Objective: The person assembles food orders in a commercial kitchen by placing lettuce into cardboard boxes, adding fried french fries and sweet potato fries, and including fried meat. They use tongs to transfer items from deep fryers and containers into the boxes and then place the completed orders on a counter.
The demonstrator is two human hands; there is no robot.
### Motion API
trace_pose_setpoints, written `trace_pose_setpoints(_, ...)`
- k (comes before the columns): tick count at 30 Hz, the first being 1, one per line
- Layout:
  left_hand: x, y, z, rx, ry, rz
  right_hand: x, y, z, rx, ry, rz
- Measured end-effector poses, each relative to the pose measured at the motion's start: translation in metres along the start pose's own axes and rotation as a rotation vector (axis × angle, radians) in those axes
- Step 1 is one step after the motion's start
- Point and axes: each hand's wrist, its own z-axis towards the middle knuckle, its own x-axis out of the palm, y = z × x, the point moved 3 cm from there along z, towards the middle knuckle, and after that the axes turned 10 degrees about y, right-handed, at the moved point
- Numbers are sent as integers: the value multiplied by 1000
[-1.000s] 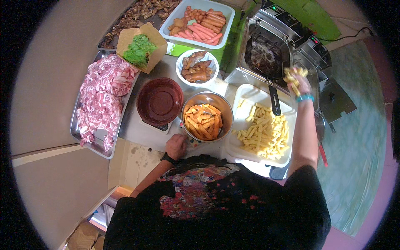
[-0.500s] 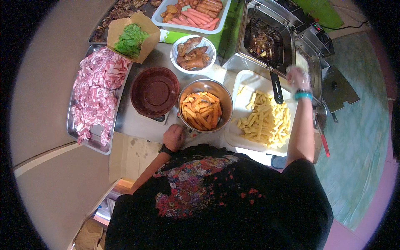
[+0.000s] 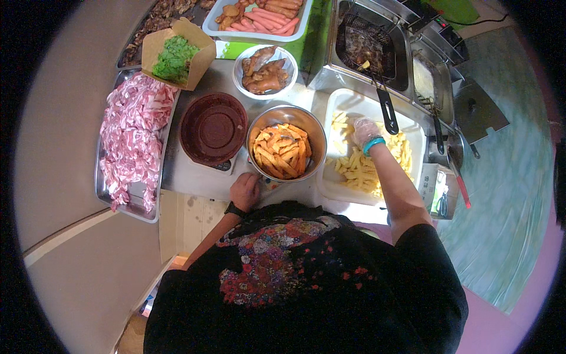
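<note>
Pale raw potato strips [image 3: 362,168] lie heaped in a white tray [image 3: 336,106] on the counter [image 3: 188,177], and the gloved right hand [image 3: 364,131] is down among them, fingers curled over the pile; whether they grip any strips cannot be told. Left hand [image 3: 244,192] rests on the counter at the near rim of a steel bowl [image 3: 287,148] of orange fried wedges, fingers loosely bent, holding nothing that shows. Beyond the tray stands a fryer [image 3: 368,44] with a black-handled basket. A dark red bowl [image 3: 213,127] sits beside the steel bowl, left of it.
</note>
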Motion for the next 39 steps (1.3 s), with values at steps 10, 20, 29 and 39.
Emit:
trace_pose_setpoints(10, 2, 0, -5, 5, -29, 0, -73, 70, -20, -13, -28, 427)
trace_pose_setpoints(20, 6, 2, -3, -61, 26, 6, -31, 32, -7, 58, -110, 1042)
trace_pose_setpoints(29, -1, -4, -1, -11, -17, -2, -51, 71, -27, -332, -461, 425)
trace_pose_setpoints(39, -5, -3, -1, -9, -29, -3, -38, -10, -28, 197, -67, 1328)
